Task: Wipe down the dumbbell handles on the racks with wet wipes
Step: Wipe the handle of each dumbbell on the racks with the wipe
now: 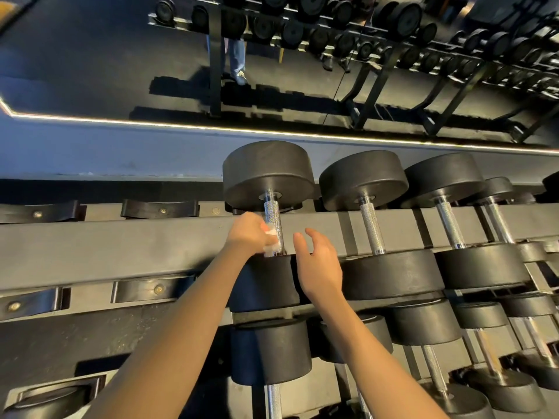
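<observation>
A black dumbbell (267,173) lies on the top shelf of the rack (151,240), its knurled steel handle (271,211) pointing toward me. My left hand (246,234) grips a crumpled white wet wipe (271,244) and presses it against the left side of the handle's lower half. My right hand (317,267) hovers just right of that handle with relaxed, slightly spread fingers, holding nothing. Other dumbbells (364,179) with bare steel handles line the shelf to the right.
Empty black saddles (158,208) sit on the rack to the left. A lower shelf holds more dumbbells (281,349). Behind the rack a mirror (90,55) reflects the racks and someone's legs.
</observation>
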The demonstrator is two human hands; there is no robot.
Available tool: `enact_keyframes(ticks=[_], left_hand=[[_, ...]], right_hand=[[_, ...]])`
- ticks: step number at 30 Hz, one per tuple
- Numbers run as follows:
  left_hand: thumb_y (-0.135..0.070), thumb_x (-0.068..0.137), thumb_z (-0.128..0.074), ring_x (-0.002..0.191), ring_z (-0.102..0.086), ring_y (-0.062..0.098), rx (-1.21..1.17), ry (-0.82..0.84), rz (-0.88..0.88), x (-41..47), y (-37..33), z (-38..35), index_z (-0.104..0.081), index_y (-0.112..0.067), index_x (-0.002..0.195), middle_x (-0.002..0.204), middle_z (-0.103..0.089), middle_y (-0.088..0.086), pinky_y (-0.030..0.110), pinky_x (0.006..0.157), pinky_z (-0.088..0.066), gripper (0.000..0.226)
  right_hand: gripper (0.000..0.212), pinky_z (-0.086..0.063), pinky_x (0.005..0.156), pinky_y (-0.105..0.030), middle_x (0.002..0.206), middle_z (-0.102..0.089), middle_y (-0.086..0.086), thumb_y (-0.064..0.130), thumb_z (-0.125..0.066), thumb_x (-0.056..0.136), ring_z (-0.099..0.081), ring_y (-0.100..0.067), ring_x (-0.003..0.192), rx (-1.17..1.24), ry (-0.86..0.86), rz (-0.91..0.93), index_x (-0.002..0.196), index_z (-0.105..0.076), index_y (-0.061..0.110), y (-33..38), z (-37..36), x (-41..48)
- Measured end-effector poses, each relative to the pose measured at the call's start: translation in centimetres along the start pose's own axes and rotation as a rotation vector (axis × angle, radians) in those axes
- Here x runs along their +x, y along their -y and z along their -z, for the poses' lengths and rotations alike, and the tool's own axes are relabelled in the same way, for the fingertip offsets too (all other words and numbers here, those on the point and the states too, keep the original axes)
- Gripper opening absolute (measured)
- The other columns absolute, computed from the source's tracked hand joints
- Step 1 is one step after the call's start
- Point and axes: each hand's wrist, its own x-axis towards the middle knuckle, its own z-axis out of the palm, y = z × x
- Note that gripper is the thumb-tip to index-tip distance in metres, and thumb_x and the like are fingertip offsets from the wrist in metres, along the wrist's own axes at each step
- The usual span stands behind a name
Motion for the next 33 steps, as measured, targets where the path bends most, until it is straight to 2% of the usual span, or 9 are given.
enact_keyframes(ticks=[3, 6, 9, 12, 16, 19, 22, 29, 33], left_hand=[[-0.015, 0.081, -0.071, 0.083, -0.063, 0.021, 0.126, 0.079, 0.01, -0.5, 0.1, -0.2, -0.067, -0.001, 0.097, 0.087, -0.063, 0.011, 0.028, 0.071, -0.05, 0.022], [-0.014, 0.083, -0.068, 0.091, -0.063, 0.025, -0.005, -0.123, -0.051, 0.1, 0.1, 0.0, -0.064, -0.003, 0.089, 0.085, -0.059, 0.007, 0.029, 0.073, -0.046, 0.013], [-0.011, 0.084, -0.068, 0.083, -0.058, 0.022, -0.164, -0.265, -0.11, 0.7, -0.5, 0.2, -0.064, -0.001, 0.092, 0.086, -0.058, 0.006, 0.027, 0.071, -0.044, 0.013], [-0.01, 0.085, -0.067, 0.084, -0.055, 0.017, -0.183, -0.213, -0.091, 0.6, -0.3, -0.1, -0.065, -0.003, 0.093, 0.088, -0.058, 0.004, 0.023, 0.07, -0.041, 0.011], [-0.009, 0.084, -0.068, 0.076, -0.056, 0.014, -0.122, -0.065, -0.067, -0.1, 0.8, -0.7, -0.066, -0.008, 0.09, 0.093, -0.063, 0.009, 0.016, 0.053, -0.042, 0.006], [-0.01, 0.088, -0.064, 0.085, -0.054, 0.013, -0.188, -0.192, -0.108, 0.4, 0.6, -0.6, -0.066, -0.005, 0.111, 0.102, -0.064, 0.008, 0.018, 0.068, -0.04, 0.023], [-0.009, 0.09, -0.061, 0.092, -0.055, 0.011, -0.232, -0.325, -0.14, 1.3, -0.1, -0.2, -0.065, -0.006, 0.118, 0.112, -0.066, 0.009, 0.019, 0.077, -0.039, 0.028], [-0.009, 0.086, -0.065, 0.081, -0.053, 0.014, 0.031, -0.14, -0.171, 0.7, 0.2, -0.7, -0.071, -0.007, 0.097, 0.086, -0.057, 0.002, 0.017, 0.067, -0.037, 0.013], [-0.007, 0.087, -0.063, 0.085, -0.059, 0.019, -0.085, -0.258, -0.195, 1.5, 0.2, -0.3, -0.069, 0.0, 0.098, 0.094, -0.064, 0.009, 0.018, 0.07, -0.038, 0.015]], right_hand=[[0.05, -0.034, 0.11, -0.041, 0.143, -0.045, 0.004, 0.051, -0.038, 0.096, -0.04, -0.014, 0.131, 0.004, -0.002, -0.007, 0.139, -0.043, 0.026, 0.0, 0.0, 0.0], [0.05, -0.034, 0.11, -0.043, 0.143, -0.045, 0.004, 0.051, -0.037, 0.096, -0.04, -0.014, 0.131, 0.01, 0.001, -0.015, 0.138, -0.043, 0.027, 0.2, 0.0, -0.1], [0.049, -0.034, 0.11, -0.043, 0.143, -0.044, 0.004, 0.051, -0.038, 0.096, -0.04, -0.014, 0.131, 0.016, -0.001, -0.02, 0.138, -0.043, 0.027, 0.2, 0.0, -0.1], [0.048, -0.034, 0.11, -0.044, 0.143, -0.045, 0.004, 0.05, -0.038, 0.096, -0.041, -0.014, 0.13, 0.024, 0.0, -0.017, 0.137, -0.044, 0.026, 0.1, 0.0, -0.1], [0.048, -0.034, 0.109, -0.043, 0.141, -0.046, 0.003, 0.05, -0.038, 0.096, -0.042, -0.014, 0.129, 0.017, 0.0, 0.006, 0.136, -0.045, 0.024, -0.1, -0.1, -0.1], [0.047, -0.036, 0.108, -0.042, 0.139, -0.048, 0.004, 0.05, -0.039, 0.096, -0.043, -0.014, 0.127, 0.028, 0.003, -0.001, 0.135, -0.047, 0.025, 0.0, -0.1, 0.0], [0.047, -0.036, 0.108, -0.044, 0.139, -0.048, 0.004, 0.051, -0.039, 0.095, -0.043, -0.013, 0.127, 0.037, 0.004, -0.008, 0.135, -0.047, 0.026, -0.1, -0.2, 0.0], [0.046, -0.036, 0.108, -0.04, 0.138, -0.05, 0.004, 0.049, -0.041, 0.095, -0.044, -0.013, 0.127, 0.056, -0.009, -0.004, 0.134, -0.049, 0.026, -0.3, -0.4, 0.0], [0.046, -0.037, 0.108, -0.039, 0.137, -0.051, 0.005, 0.048, -0.041, 0.095, -0.044, -0.012, 0.126, 0.066, -0.01, -0.002, 0.133, -0.049, 0.025, -0.2, -0.3, -0.1]])
